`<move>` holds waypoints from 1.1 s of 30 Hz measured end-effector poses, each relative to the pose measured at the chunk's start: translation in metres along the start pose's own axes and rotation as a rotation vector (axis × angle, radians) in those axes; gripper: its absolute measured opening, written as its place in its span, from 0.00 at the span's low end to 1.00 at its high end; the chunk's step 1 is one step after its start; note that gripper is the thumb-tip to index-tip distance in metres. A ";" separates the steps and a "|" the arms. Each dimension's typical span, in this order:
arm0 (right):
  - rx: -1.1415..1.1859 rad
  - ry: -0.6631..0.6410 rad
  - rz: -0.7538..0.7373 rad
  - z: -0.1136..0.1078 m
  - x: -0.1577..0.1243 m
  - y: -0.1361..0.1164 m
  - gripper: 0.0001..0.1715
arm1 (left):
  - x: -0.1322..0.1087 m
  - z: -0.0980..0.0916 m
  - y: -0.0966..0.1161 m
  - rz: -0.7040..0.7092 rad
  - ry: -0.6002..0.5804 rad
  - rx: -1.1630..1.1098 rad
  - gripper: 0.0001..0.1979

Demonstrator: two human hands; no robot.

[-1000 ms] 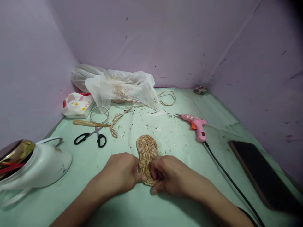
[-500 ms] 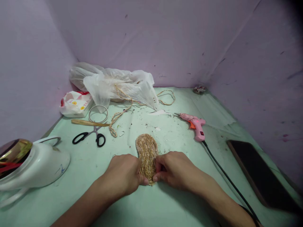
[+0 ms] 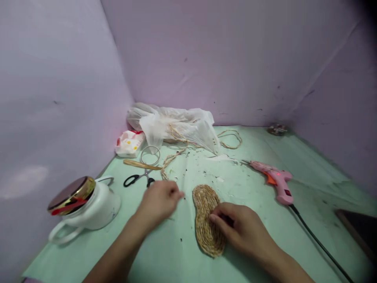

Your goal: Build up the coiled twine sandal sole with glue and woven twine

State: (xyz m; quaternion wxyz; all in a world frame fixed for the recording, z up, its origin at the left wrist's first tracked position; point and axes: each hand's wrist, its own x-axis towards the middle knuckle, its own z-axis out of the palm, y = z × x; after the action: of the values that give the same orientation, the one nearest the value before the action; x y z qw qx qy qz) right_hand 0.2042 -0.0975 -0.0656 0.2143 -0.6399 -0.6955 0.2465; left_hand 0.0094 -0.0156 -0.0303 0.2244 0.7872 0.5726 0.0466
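Observation:
A shoe-sole-shaped piece of coiled straw cord (image 3: 206, 232) lies on the green table cover, its narrow waist in the middle. My right hand (image 3: 246, 228) is at its right side, thumb and fingertips closed together on the waist of the sole. To the left of the sole, my left hand (image 3: 160, 200) is raised clear of it with the fingers curled in; whether they hold anything small is hidden. Just beyond my left hand lie scissors (image 3: 131, 181) with black handles, partly covered by it.
At the left stands a white teapot-like pot (image 3: 103, 208) with a gold-rimmed lid. A tape ring (image 3: 150, 155), a flat stick (image 3: 138, 164), straw cord (image 3: 229, 147) and a plastic bag (image 3: 179, 118) lie farther back. Right are a pink glue gun (image 3: 278, 179) with its cable and a dark phone (image 3: 357, 228).
My left hand has let go of the sole's lower end and moved up, away from it. My right hand has shifted to the sole's waist. The view has turned left.

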 end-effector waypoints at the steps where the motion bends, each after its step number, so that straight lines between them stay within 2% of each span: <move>1: 0.031 0.039 0.011 -0.001 0.001 0.001 0.12 | 0.004 -0.010 -0.008 -0.074 0.141 -0.012 0.14; 2: 0.062 0.079 0.021 -0.002 0.001 0.001 0.13 | 0.008 -0.018 -0.015 -0.172 0.261 0.010 0.15; 4: 0.103 0.133 0.035 -0.004 0.002 0.003 0.14 | 0.014 -0.027 -0.025 -0.287 0.357 0.066 0.18; 6: 0.099 0.160 0.051 -0.004 0.002 0.004 0.15 | 0.018 -0.025 -0.029 -0.336 0.348 0.110 0.20; 10: 0.041 0.188 0.036 -0.002 0.001 0.004 0.15 | 0.024 -0.006 -0.021 -0.380 0.274 0.173 0.22; 13: 0.031 0.219 0.018 -0.001 0.000 0.002 0.14 | 0.026 0.001 -0.015 -0.378 0.262 0.195 0.20; 17: 0.078 0.228 0.042 -0.001 -0.002 -0.001 0.14 | 0.025 -0.002 -0.014 -0.385 0.266 0.177 0.13; 20: 0.187 0.282 0.040 -0.005 -0.002 0.000 0.13 | 0.019 -0.008 -0.011 -0.327 0.242 0.118 0.11; 24: 0.268 0.564 -0.087 -0.016 0.000 0.003 0.13 | 0.005 -0.012 0.005 -0.167 0.228 0.045 0.11; 26: 0.241 0.632 -0.131 -0.021 0.001 0.006 0.14 | -0.002 -0.008 0.014 -0.081 0.259 0.040 0.11; 33: -0.125 0.386 -0.050 -0.020 0.003 0.010 0.18 | -0.007 0.017 0.021 0.150 0.405 -0.036 0.10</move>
State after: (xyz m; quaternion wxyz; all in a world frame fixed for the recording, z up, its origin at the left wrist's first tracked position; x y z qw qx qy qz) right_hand 0.2240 -0.0926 -0.0560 0.3097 -0.6701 -0.6710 0.0701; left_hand 0.0312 -0.0326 -0.0357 0.1145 0.7979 0.5450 0.2305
